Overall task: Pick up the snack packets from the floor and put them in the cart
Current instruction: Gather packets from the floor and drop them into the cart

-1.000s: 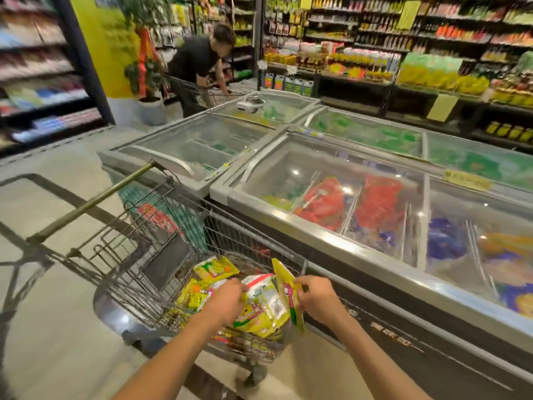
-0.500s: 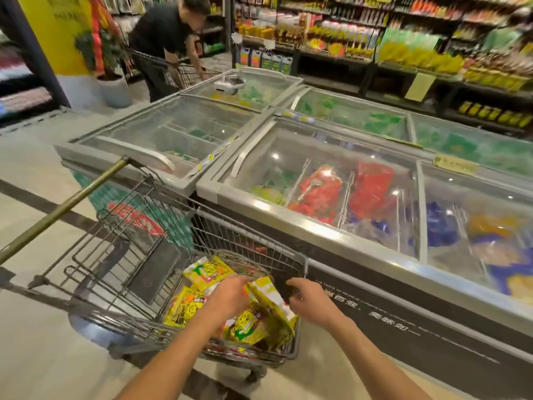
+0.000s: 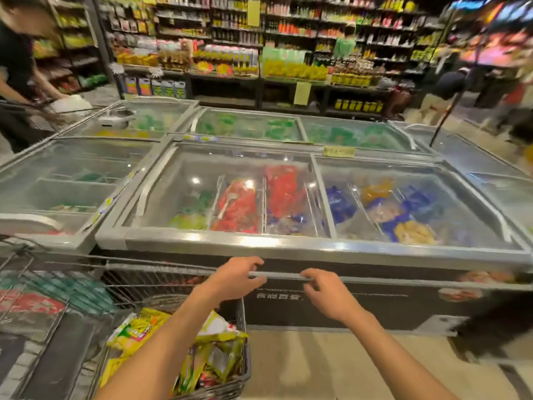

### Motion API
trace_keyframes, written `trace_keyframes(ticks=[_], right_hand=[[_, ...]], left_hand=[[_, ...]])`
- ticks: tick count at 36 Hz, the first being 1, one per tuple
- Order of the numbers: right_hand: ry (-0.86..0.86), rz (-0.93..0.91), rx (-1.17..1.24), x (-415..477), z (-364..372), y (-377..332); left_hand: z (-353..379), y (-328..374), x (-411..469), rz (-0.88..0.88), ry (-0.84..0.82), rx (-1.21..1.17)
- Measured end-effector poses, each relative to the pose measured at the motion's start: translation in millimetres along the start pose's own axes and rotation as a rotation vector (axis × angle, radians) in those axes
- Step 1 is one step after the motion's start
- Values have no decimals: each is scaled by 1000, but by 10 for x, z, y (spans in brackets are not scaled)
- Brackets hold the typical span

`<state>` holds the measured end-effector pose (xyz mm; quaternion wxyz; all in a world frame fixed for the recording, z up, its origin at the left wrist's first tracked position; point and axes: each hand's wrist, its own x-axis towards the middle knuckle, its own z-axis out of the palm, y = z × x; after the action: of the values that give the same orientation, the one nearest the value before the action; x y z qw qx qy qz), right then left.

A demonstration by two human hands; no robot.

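Several yellow and green snack packets (image 3: 138,330) lie piled in the wire cart (image 3: 161,267) at the lower left. My left hand (image 3: 236,280) hovers above the cart's right corner, fingers loosely curled, with nothing in it. Just to its right, beyond the cart, my right hand (image 3: 326,293) is also empty with relaxed fingers. Both hands show against the dark front of the chest freezer (image 3: 288,243). No packet shows on the visible floor (image 3: 317,368).
Glass-topped chest freezers fill the middle, close behind the cart. A person in black (image 3: 17,67) leans over another cart at the far left. Stocked shelves (image 3: 288,53) line the back. A blurred dark shape (image 3: 493,327) sits low at the right.
Both hands have let go of the packets and lifted out of the cart. The view has swung up and to the right, so the cart now sits lower left.
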<state>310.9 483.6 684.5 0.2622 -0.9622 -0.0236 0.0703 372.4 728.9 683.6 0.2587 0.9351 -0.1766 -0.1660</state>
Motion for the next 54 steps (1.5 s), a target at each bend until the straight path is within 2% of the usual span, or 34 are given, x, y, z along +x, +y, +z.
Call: trace_keyframes(ticks=[7, 18, 23, 27, 35, 39, 46, 54], right_hand=[[159, 225, 80, -589, -368, 813], [306, 488, 105, -1853, -1113, 2031], [383, 598, 126, -2531, -1320, 2495], [441, 685, 104, -3099, -1391, 2866], [567, 859, 168, -4329, -1353, 3307], [648, 978, 189, -4959, -1347, 3447], [770, 1155, 255, -5776, -1217, 3591], [770, 1314, 345, -6288, -913, 3671]], left_hand=[[350, 1011, 348, 157, -166, 53], [1132, 2849, 543, 418, -305, 124], [1582, 3589, 523, 580, -398, 257], [1979, 4109, 434, 632, -447, 312], [2936, 4934, 120, 724, -614, 351], [3344, 5257, -101, 823, -718, 419], [3896, 5904, -523, 1022, -707, 494], [4645, 6315, -743, 1187, -736, 547]])
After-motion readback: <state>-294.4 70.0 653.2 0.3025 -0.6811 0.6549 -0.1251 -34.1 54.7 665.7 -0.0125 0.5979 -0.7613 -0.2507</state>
